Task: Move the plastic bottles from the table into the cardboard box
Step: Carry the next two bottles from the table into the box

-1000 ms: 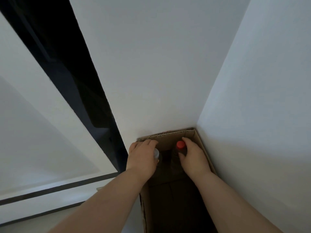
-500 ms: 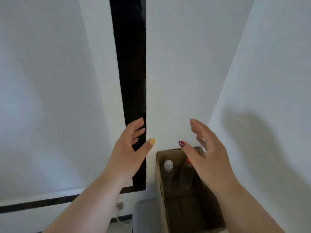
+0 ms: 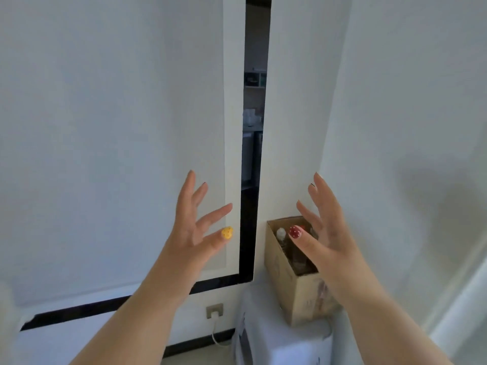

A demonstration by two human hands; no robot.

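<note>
A brown cardboard box (image 3: 300, 293) stands in the wall corner on top of a white appliance. Inside it two plastic bottles stand upright: one with a white cap (image 3: 281, 234) and one with a red cap (image 3: 302, 227), mostly hidden behind my right thumb. My left hand (image 3: 196, 230) is raised to the left of the box, fingers spread, holding nothing. My right hand (image 3: 325, 233) hovers above and in front of the box, fingers also spread and empty.
The white appliance (image 3: 279, 343) under the box fills the lower middle. A wall socket (image 3: 214, 310) with a white cable sits low on the wall. A dark narrow gap (image 3: 254, 127) between white panels shows shelves beyond. White walls close the corner.
Both hands let go of the bottles in the box and rose out, fingers spreading. My view pulled back and up, so the box now appears lower and farther away.
</note>
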